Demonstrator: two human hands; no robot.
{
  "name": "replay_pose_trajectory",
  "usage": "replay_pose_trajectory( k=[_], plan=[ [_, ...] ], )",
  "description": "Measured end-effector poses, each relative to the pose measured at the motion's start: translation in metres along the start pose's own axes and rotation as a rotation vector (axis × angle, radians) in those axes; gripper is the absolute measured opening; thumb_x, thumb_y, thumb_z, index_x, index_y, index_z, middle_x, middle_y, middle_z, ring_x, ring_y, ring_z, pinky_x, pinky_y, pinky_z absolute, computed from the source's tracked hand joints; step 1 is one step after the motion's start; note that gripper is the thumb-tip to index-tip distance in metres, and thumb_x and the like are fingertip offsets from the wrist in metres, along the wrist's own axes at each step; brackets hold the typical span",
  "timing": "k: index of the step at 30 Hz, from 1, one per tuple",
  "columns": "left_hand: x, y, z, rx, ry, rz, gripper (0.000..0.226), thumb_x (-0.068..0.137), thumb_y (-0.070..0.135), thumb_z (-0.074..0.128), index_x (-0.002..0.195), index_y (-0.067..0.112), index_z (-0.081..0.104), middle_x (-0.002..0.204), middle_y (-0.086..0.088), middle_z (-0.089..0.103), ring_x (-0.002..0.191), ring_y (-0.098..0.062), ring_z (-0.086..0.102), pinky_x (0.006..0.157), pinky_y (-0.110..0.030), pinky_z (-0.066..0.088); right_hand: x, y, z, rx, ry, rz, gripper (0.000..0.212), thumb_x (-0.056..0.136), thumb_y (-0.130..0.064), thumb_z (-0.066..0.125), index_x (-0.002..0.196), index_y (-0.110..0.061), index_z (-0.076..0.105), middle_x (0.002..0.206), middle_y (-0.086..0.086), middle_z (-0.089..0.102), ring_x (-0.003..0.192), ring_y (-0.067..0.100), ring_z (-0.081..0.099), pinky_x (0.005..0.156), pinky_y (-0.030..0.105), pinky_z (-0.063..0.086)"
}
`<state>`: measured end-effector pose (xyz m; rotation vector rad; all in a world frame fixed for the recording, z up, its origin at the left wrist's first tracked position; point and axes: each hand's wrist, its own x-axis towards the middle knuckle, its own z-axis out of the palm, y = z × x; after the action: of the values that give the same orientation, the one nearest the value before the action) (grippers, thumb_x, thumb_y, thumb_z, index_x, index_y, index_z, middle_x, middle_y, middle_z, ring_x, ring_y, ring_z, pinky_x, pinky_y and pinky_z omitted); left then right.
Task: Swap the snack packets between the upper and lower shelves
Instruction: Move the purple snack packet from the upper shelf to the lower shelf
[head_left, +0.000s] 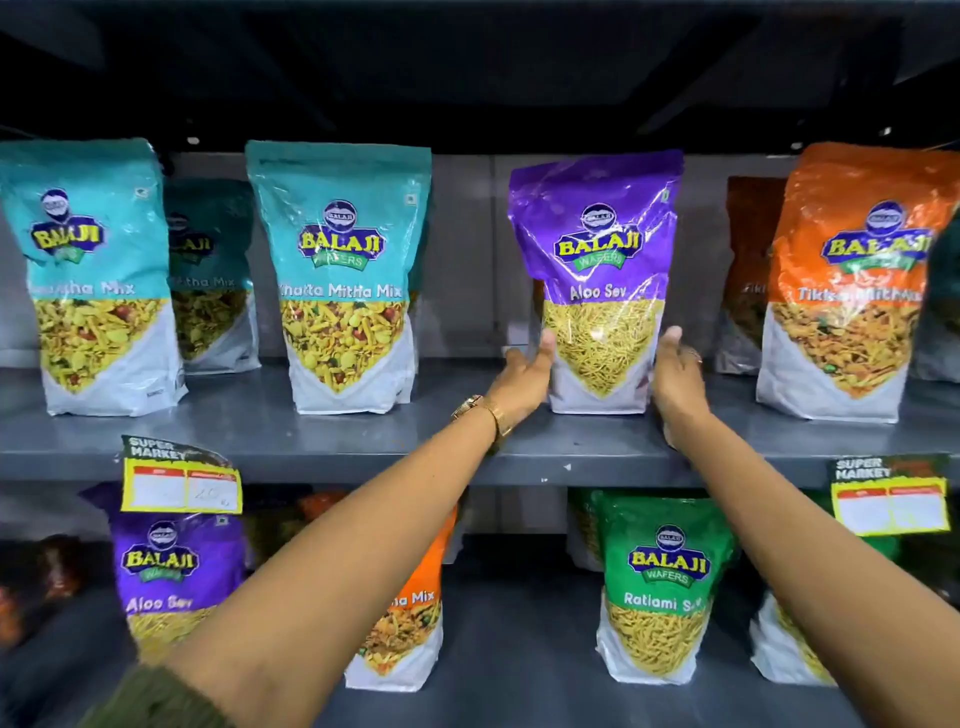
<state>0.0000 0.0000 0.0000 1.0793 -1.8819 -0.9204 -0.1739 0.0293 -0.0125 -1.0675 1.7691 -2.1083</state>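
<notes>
This is a shop, a supermarket snack aisle. Grey metal shelves in two tiers carry rows of branded snack pouches facing outward: teal packets at 10 o'clock, an orange packet at 3 o'clock, a green packet at 5 o'clock. Yellow price tags printed "Super Market" hang from the upper shelf's front edge at 8 and 4 o'clock.

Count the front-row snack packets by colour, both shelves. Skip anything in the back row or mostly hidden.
teal packets: 2
purple packets: 2
orange packets: 2
green packets: 1
Total: 7
</notes>
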Motion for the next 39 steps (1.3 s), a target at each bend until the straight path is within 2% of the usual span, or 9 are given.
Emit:
replay_pose_trajectory(
  k=[2, 5, 9, 15, 21, 25, 30, 34, 39],
  plan=[
    [0.004, 0.001, 0.004, -0.021, -0.001, 0.063, 0.074, 0.093, 0.065, 0.025, 0.141, 0.008, 0.032, 0.143, -0.017, 0.050, 0.130, -0.032, 0.048, 0.105, -0.039, 0.038, -0.001, 0.001, 0.000, -0.001, -0.091, -0.014, 0.057, 0.092, -0.058, 0.027, 0.083, -0.007, 0.053, 0.070, 0.008, 0.056, 0.080, 0.029, 0.058, 0.072, 0.036, 0.042],
    [0.018, -0.008, 0.010, -0.090, -0.037, 0.163, 0.083, 0.081, 0.076, 0.032, 0.138, 0.015, 0.036, 0.139, -0.010, 0.054, 0.128, -0.029, 0.051, 0.109, -0.040, 0.039, -0.005, 0.001, 0.000, -0.051, -0.154, -0.028, 0.052, 0.095, -0.051, 0.031, 0.062, -0.014, 0.043, 0.061, 0.005, 0.049, 0.059, 0.019, 0.047, 0.059, 0.031, 0.035],
    [0.036, -0.027, 0.010, -0.128, -0.043, 0.212, 0.088, 0.066, 0.083, 0.044, 0.128, 0.020, 0.050, 0.135, -0.003, 0.060, 0.125, -0.022, 0.055, 0.111, -0.047, 0.039, -0.007, 0.000, -0.002, -0.060, -0.174, -0.077, 0.053, 0.095, -0.049, 0.036, 0.056, -0.012, 0.042, 0.056, 0.006, 0.047, 0.055, 0.017, 0.044, 0.054, 0.030, 0.034],
    [0.030, -0.026, 0.005, -0.167, -0.128, 0.199, 0.100, 0.050, 0.057, 0.080, 0.132, 0.015, 0.042, 0.137, -0.004, 0.057, 0.128, -0.021, 0.053, 0.113, -0.045, 0.038, -0.020, -0.005, -0.008, -0.090, -0.187, -0.111, 0.050, 0.093, -0.050, 0.042, 0.074, -0.005, 0.052, 0.063, 0.010, 0.055, 0.056, 0.014, 0.049, 0.058, 0.031, 0.038],
    [0.011, -0.022, -0.010, -0.228, -0.278, 0.175, 0.069, 0.078, 0.003, 0.075, 0.137, 0.004, 0.040, 0.140, -0.013, 0.055, 0.130, -0.025, 0.052, 0.114, -0.040, 0.038, -0.042, -0.014, -0.021, -0.144, -0.249, -0.095, 0.065, 0.087, -0.057, 0.048, 0.089, 0.008, 0.057, 0.097, 0.019, 0.070, 0.078, 0.017, 0.061, 0.075, 0.033, 0.043],
    [-0.020, -0.023, -0.023, -0.150, -0.312, 0.219, 0.076, 0.076, 0.011, 0.079, 0.138, 0.010, 0.036, 0.142, -0.006, 0.054, 0.130, -0.020, 0.052, 0.115, -0.042, 0.038, -0.071, -0.021, -0.040, -0.148, -0.311, -0.152, 0.058, 0.077, -0.065, 0.056, 0.092, -0.010, 0.068, 0.096, 0.011, 0.074, 0.093, 0.025, 0.067, 0.088, 0.042, 0.050],
    [-0.083, -0.018, -0.032, -0.168, -0.172, 0.295, 0.067, 0.071, 0.023, 0.082, 0.127, 0.023, 0.047, 0.134, -0.002, 0.061, 0.122, -0.019, 0.059, 0.110, -0.044, 0.043, -0.122, -0.034, -0.057, 0.006, -0.296, -0.207, 0.042, 0.077, -0.060, 0.061, 0.075, -0.018, 0.064, 0.067, 0.000, 0.060, 0.065, 0.012, 0.051, 0.065, 0.031, 0.041],
    [-0.139, -0.023, -0.032, -0.246, -0.079, 0.323, 0.059, 0.073, 0.017, 0.081, 0.123, 0.026, 0.051, 0.127, 0.003, 0.066, 0.116, -0.012, 0.064, 0.105, -0.037, 0.048, -0.165, -0.041, -0.074, 0.075, -0.337, -0.225, 0.045, 0.077, -0.057, 0.062, 0.094, -0.016, 0.069, 0.089, 0.004, 0.075, 0.080, 0.016, 0.066, 0.078, 0.034, 0.051],
    [-0.196, -0.060, -0.027, -0.344, -0.025, 0.298, 0.059, 0.072, 0.001, 0.079, 0.116, 0.032, 0.055, 0.113, 0.015, 0.072, 0.110, -0.005, 0.066, 0.091, -0.018, 0.052, -0.223, -0.028, -0.089, 0.197, -0.408, -0.177, 0.038, 0.075, -0.034, 0.066, 0.108, -0.015, 0.067, 0.096, -0.002, 0.076, 0.085, 0.001, 0.069, 0.073, 0.013, 0.052]
  ],
)
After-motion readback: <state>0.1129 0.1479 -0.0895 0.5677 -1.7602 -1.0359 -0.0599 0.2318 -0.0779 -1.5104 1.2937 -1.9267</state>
